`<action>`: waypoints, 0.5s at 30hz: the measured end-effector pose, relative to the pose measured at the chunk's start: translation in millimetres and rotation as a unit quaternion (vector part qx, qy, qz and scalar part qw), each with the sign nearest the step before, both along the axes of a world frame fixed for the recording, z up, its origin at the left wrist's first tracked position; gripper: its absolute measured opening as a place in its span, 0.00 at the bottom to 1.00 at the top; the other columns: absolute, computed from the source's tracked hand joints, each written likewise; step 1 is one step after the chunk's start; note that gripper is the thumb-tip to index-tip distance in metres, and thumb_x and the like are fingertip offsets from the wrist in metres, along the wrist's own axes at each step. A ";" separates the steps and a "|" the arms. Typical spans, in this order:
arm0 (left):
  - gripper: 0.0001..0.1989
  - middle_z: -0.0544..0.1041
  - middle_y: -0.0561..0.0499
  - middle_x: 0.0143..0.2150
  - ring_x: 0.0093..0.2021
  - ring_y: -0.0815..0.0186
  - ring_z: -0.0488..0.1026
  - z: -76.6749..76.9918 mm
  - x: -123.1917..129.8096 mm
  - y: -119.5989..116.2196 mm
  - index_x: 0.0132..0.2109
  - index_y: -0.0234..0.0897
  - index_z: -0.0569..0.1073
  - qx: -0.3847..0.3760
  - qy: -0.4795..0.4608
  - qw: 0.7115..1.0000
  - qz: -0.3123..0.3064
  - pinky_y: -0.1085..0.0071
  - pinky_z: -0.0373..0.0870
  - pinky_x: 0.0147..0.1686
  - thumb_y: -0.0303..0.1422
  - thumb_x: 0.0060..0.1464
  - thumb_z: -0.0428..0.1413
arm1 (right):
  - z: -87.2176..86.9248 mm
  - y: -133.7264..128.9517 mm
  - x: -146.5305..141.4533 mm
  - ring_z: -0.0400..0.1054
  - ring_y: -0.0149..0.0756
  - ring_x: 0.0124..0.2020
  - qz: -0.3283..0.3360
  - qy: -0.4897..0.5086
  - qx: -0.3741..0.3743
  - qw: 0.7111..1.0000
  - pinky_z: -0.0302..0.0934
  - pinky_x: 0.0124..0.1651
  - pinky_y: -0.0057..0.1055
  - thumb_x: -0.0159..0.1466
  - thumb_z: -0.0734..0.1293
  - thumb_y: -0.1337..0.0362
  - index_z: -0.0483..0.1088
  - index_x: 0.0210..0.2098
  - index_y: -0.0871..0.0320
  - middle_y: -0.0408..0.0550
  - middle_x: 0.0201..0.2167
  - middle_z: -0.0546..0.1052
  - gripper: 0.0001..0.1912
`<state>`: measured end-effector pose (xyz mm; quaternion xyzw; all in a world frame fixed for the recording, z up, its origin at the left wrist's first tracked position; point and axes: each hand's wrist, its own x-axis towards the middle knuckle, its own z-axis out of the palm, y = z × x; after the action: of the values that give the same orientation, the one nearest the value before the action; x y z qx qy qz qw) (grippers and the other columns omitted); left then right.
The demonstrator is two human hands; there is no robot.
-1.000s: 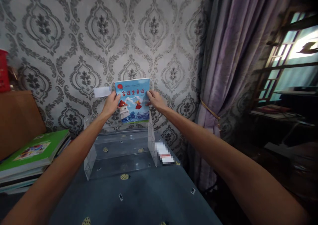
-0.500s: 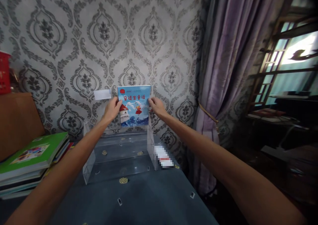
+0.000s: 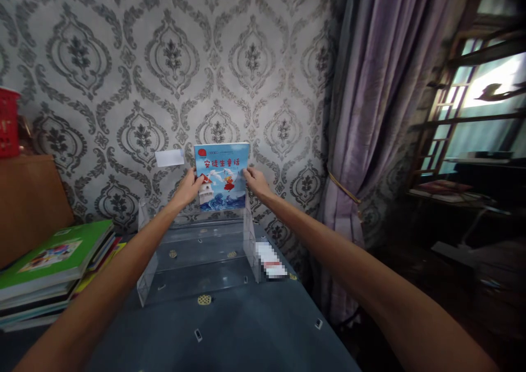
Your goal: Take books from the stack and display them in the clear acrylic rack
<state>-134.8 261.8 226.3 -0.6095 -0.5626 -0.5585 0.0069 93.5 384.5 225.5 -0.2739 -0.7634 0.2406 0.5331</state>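
Note:
Both hands hold a blue picture book (image 3: 222, 177) upright, its front cover facing me, with red Chinese characters and a small red-clad figure above waves. My left hand (image 3: 189, 187) grips the left edge, thumb on the cover. On the opposite edge my right hand (image 3: 256, 182) is closed the same way. Below and around the book stands a clear plastic stepped rack (image 3: 251, 246) on the dark table. The book's lower edge is at the rack's rear; whether it touches the rack I cannot tell.
A dark blue-grey table cover (image 3: 246, 333) bears small printed pineapples. At left lies a stack of books with a green book (image 3: 61, 251) on top, beside a brown box (image 3: 33, 202) and red basket (image 3: 8, 121). A pixelated white item (image 3: 270, 259) sits right of the rack. A purple curtain (image 3: 361, 114) hangs at right.
Both hands have slid slightly lower along the book's edges. The book itself stays in nearly the same place, upright.

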 end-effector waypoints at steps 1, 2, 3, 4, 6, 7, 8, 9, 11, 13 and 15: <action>0.17 0.78 0.46 0.43 0.45 0.55 0.74 0.3 0.8 0.0 0.52 0.40 0.68 -0.005 0.009 1.000 0.007 0.61 0.71 0.44 0.39 0.57 0.54 | -0.4 0.6 -0.6 0.67 0.40 0.33 0.004 0.000 -0.005 1.000 0.65 0.38 0.34 0.64 0.60 0.52 0.70 0.31 0.55 0.45 0.28 0.72 0.15; 0.16 0.77 0.45 0.44 0.45 0.55 0.74 0.8 1.8 -0.2 0.51 0.40 0.69 -0.008 0.014 1.000 0.012 0.60 0.71 0.45 0.39 0.57 0.53 | -0.9 1.0 -1.3 0.67 0.39 0.32 0.006 0.001 -0.009 1.000 0.65 0.37 0.34 0.64 0.59 0.52 0.69 0.30 0.55 0.45 0.27 0.71 0.15; 0.14 0.77 0.45 0.44 0.45 0.54 0.74 1.3 2.8 -0.6 0.50 0.39 0.70 -0.012 0.020 1.000 0.016 0.60 0.71 0.45 0.39 0.58 0.52 | -1.6 1.4 -1.9 0.66 0.39 0.32 0.008 0.004 -0.013 1.000 0.65 0.37 0.34 0.64 0.59 0.52 0.68 0.30 0.55 0.44 0.27 0.71 0.15; 0.14 0.77 0.45 0.45 0.45 0.54 0.74 1.8 3.7 -1.1 0.49 0.39 0.71 -0.017 0.026 0.999 0.017 0.59 0.71 0.45 0.39 0.58 0.51 | -2.4 1.5 -2.4 0.66 0.38 0.32 0.010 0.008 -0.017 1.000 0.65 0.37 0.33 0.64 0.58 0.51 0.68 0.31 0.55 0.44 0.27 0.71 0.15; 0.13 0.77 0.45 0.45 0.46 0.54 0.74 2.5 5.0 -2.3 0.48 0.40 0.71 -0.022 0.032 0.999 0.013 0.59 0.71 0.45 0.39 0.59 0.50 | -4.2 1.6 -3.1 0.66 0.37 0.33 0.013 0.015 -0.025 0.999 0.65 0.37 0.32 0.64 0.58 0.50 0.67 0.32 0.55 0.43 0.29 0.71 0.16; 0.13 0.77 0.45 0.46 0.46 0.54 0.74 2.7 5.4 -2.8 0.48 0.40 0.71 -0.024 0.034 0.999 0.010 0.58 0.71 0.46 0.39 0.60 0.49 | -5.0 1.6 -3.2 0.66 0.37 0.34 0.015 0.018 -0.029 0.999 0.65 0.37 0.32 0.64 0.59 0.50 0.67 0.32 0.55 0.43 0.30 0.71 0.16; 0.13 0.77 0.45 0.46 0.46 0.54 0.74 2.8 5.5 -3.2 0.48 0.40 0.71 -0.026 0.035 0.999 0.006 0.58 0.71 0.46 0.39 0.60 0.49 | -5.8 1.5 -3.2 0.66 0.37 0.34 0.016 0.020 -0.033 0.999 0.65 0.37 0.32 0.64 0.59 0.49 0.67 0.32 0.55 0.43 0.30 0.71 0.16; 0.13 0.77 0.45 0.46 0.47 0.54 0.74 2.8 5.5 -3.6 0.48 0.41 0.71 -0.027 0.035 0.999 0.002 0.58 0.71 0.46 0.39 0.60 0.49 | -6.4 1.5 -3.1 0.67 0.37 0.35 0.018 0.021 -0.037 0.999 0.65 0.37 0.31 0.64 0.59 0.48 0.66 0.32 0.55 0.43 0.30 0.71 0.17; 0.13 0.77 0.46 0.46 0.48 0.54 0.73 2.9 5.4 -4.0 0.48 0.41 0.71 -0.027 0.036 0.999 -0.010 0.58 0.71 0.46 0.39 0.60 0.49 | -7.3 1.6 -2.8 0.66 0.37 0.35 0.020 0.024 -0.045 0.999 0.65 0.37 0.31 0.64 0.59 0.47 0.66 0.32 0.55 0.43 0.29 0.70 0.17; 0.13 0.77 0.46 0.46 0.49 0.54 0.73 2.9 5.4 -4.0 0.48 0.41 0.70 -0.025 0.034 0.999 -0.022 0.58 0.71 0.47 0.39 0.60 0.48 | -7.9 1.6 -2.3 0.66 0.36 0.35 0.020 0.027 -0.050 0.998 0.65 0.37 0.31 0.63 0.59 0.47 0.65 0.32 0.54 0.42 0.28 0.69 0.18; 0.14 0.77 0.46 0.46 0.48 0.54 0.73 2.8 5.8 -3.8 0.49 0.40 0.70 -0.027 0.028 0.999 -0.030 0.58 0.71 0.47 0.39 0.60 0.48 | -8.1 1.4 -2.0 0.66 0.37 0.35 0.020 0.029 -0.055 0.998 0.65 0.37 0.31 0.63 0.59 0.47 0.65 0.32 0.54 0.42 0.28 0.69 0.18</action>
<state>-129.0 257.9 229.1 -0.6415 -0.5582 -0.5261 -0.0106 91.6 385.9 217.3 -0.2802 -0.7387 0.3008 0.5342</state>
